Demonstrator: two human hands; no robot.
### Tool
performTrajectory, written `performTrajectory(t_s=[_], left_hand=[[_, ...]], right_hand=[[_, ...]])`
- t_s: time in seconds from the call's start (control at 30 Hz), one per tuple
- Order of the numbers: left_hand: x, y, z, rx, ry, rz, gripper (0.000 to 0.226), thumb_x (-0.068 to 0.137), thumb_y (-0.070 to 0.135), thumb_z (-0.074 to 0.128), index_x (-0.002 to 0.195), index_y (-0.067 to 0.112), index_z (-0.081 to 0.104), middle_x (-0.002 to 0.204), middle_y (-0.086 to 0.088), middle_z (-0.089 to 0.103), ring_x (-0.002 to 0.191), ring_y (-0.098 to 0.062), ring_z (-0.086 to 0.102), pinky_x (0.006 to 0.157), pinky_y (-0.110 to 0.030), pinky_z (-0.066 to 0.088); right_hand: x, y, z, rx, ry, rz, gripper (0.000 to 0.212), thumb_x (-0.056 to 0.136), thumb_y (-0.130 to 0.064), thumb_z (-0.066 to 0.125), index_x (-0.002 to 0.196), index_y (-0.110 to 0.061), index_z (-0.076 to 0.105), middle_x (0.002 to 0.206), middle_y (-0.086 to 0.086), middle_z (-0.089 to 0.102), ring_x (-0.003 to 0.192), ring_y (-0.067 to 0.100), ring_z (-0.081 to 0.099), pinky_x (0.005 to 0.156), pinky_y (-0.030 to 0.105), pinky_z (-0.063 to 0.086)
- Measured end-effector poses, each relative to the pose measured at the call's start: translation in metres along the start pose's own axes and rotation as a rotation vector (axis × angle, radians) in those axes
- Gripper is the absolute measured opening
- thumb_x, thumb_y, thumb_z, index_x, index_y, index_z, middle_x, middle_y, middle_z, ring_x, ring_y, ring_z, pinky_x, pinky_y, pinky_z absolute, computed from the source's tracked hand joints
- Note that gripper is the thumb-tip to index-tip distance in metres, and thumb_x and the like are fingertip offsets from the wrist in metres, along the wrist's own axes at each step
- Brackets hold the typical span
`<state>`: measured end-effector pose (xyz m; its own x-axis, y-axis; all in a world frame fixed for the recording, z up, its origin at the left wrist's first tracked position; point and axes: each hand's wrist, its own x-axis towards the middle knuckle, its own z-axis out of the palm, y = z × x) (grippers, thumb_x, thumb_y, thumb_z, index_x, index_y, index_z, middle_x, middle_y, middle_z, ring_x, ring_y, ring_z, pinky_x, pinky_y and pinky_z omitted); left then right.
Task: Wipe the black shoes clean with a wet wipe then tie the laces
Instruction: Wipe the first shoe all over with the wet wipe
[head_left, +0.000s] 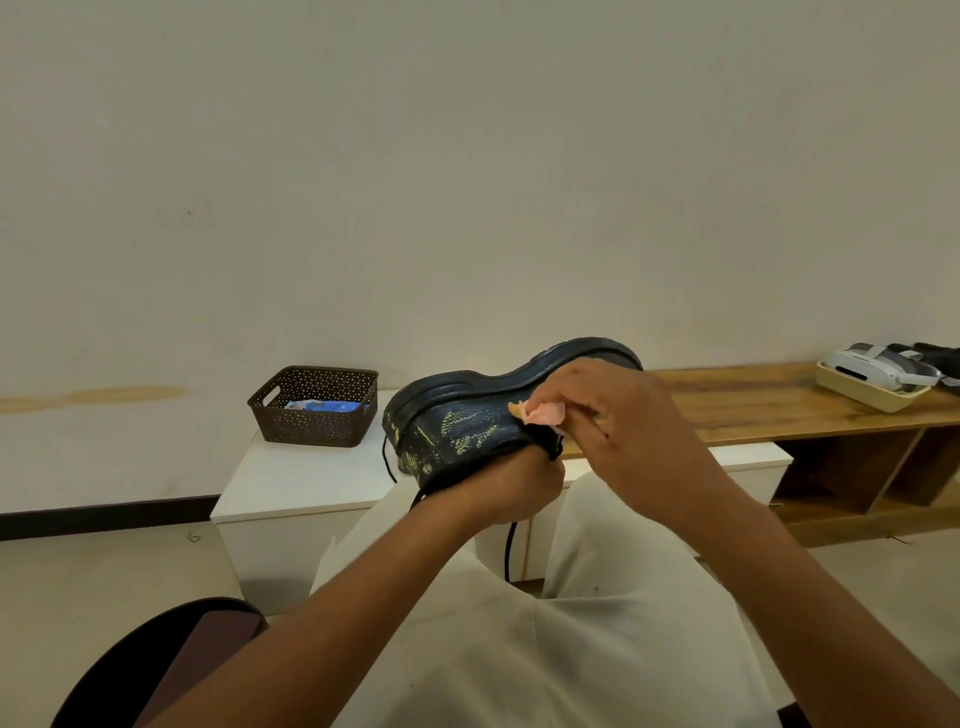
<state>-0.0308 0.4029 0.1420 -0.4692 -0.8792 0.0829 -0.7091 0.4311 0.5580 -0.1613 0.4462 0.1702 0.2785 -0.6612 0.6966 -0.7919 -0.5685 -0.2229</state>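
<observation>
While the white cabinet (291, 483) is serving as the landmark, the wooden bench (769, 400) is running off to its right along the wall, and the person is sitting in front of it with the black shoe (467, 415) raised above its front edge, turned on its side with the sole facing up and away. Left hand (514, 486) is gripping the shoe from below at the collar, fingers curled around it; right hand (618, 415) is pinching a pinkish wet wipe (540, 411) and pressing it against the upper near the heel end. Judgement: the wiping step is under way on this shoe; the laces (511, 545) are hanging loose below the left hand toward the cabinet front, so tying is not yet done. Yellow-green marks are showing on the side of the upper; whether they are dirt or pattern, I cannot tell. To do this step well, it seems best to keep the left grip firm so the shoe is not twisting, work the wipe in short strokes from heel toward toe, follow the seam above the sole, and refold the wipe as it soils. A brown perforated basket (314, 408) is sitting on the cabinet's back left corner holding a blue packet (330, 406); its print is too small to read. No brand or writing is legible on the shoe.
</observation>
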Motion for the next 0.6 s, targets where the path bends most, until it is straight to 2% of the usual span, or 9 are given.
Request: performTrajectory(t_s=[0.03, 0.1, 0.13, 0.2, 0.27, 0.37, 0.47, 0.6], left_hand=[[-0.001, 0.0, 0.0, 0.0, 0.017, 0.015, 0.024, 0.098, 0.014, 0.041, 0.075, 0.022, 0.04, 0.069, 0.004, 0.039, 0.064, -0.012, 0.04, 0.055, -0.017, 0.033], [-0.002, -0.001, 0.0, 0.004, 0.0, 0.034, 0.013, 0.098, 0.016, 0.041, 0.099, 0.017, 0.054, 0.085, 0.001, 0.048, 0.083, -0.014, 0.046, 0.07, -0.018, 0.036], [-0.003, 0.0, 0.0, 0.004, -0.031, 0.02, 0.019, 0.099, 0.017, 0.041, 0.11, 0.015, 0.056, 0.094, -0.001, 0.052, 0.091, -0.016, 0.049, 0.078, -0.021, 0.038], [-0.005, 0.0, 0.002, 0.014, -0.103, -0.027, 0.026, 0.101, 0.02, 0.039, 0.116, 0.012, 0.058, 0.1, -0.003, 0.055, 0.098, -0.019, 0.053, 0.085, -0.025, 0.041], [-0.005, 0.001, 0.006, 0.021, -0.151, -0.051, 0.03, 0.102, 0.021, 0.037, 0.123, 0.011, 0.056, 0.114, -0.005, 0.058, 0.107, -0.019, 0.053, 0.092, -0.025, 0.039], [-0.006, 0.001, 0.009, -0.004, -0.252, -0.056, 0.037, 0.104, 0.02, 0.033, 0.137, 0.01, 0.046, 0.14, -0.008, 0.046, 0.128, -0.022, 0.041, 0.105, -0.026, 0.03], [-0.008, 0.002, 0.007, -0.029, -0.256, -0.042, 0.038, 0.104, 0.018, 0.032, 0.14, 0.007, 0.042, 0.145, -0.013, 0.041, 0.133, -0.026, 0.036, 0.103, -0.025, 0.028], [-0.008, 0.0, 0.005, -0.063, -0.3, -0.05, 0.039, 0.105, 0.011, 0.027, 0.127, -0.014, 0.048, 0.13, -0.033, 0.05, 0.119, -0.041, 0.05, 0.092, -0.037, 0.04]], right_hand=[[0.002, 0.001, -0.003, 0.034, 0.009, 0.024, 0.022, 0.093, 0.002, 0.067, 0.098, -0.017, 0.078, 0.095, -0.01, 0.073, 0.09, 0.002, 0.063, 0.082, 0.014, 0.046], [0.007, 0.0, -0.009, 0.106, 0.041, 0.04, 0.018, 0.094, -0.003, 0.07, 0.098, -0.018, 0.079, 0.093, -0.013, 0.073, 0.09, 0.003, 0.067, 0.077, 0.014, 0.048], [0.01, -0.002, -0.01, 0.123, 0.052, 0.036, 0.016, 0.095, -0.007, 0.07, 0.099, -0.019, 0.079, 0.094, -0.013, 0.073, 0.09, 0.004, 0.068, 0.077, 0.015, 0.05], [0.019, -0.006, -0.01, 0.12, 0.037, 0.02, 0.019, 0.094, -0.008, 0.071, 0.104, -0.022, 0.079, 0.097, -0.012, 0.074, 0.092, 0.007, 0.068, 0.079, 0.019, 0.052], [0.028, -0.007, -0.007, 0.096, -0.012, 0.021, 0.02, 0.094, -0.01, 0.073, 0.108, -0.023, 0.078, 0.099, -0.012, 0.073, 0.093, 0.006, 0.067, 0.081, 0.021, 0.054], [0.04, -0.006, -0.002, 0.055, -0.118, 0.022, 0.02, 0.095, -0.016, 0.073, 0.112, -0.026, 0.076, 0.102, -0.014, 0.073, 0.095, 0.004, 0.066, 0.084, 0.022, 0.054], [0.046, -0.005, 0.002, 0.044, -0.18, -0.016, 0.02, 0.096, -0.014, 0.072, 0.111, -0.026, 0.078, 0.101, -0.013, 0.073, 0.094, 0.005, 0.065, 0.084, 0.023, 0.053], [0.045, -0.005, 0.008, -0.013, -0.129, -0.095, 0.017, 0.092, -0.01, 0.074, 0.102, -0.021, 0.081, 0.095, -0.008, 0.074, 0.083, 0.007, 0.064, 0.079, 0.022, 0.053]])
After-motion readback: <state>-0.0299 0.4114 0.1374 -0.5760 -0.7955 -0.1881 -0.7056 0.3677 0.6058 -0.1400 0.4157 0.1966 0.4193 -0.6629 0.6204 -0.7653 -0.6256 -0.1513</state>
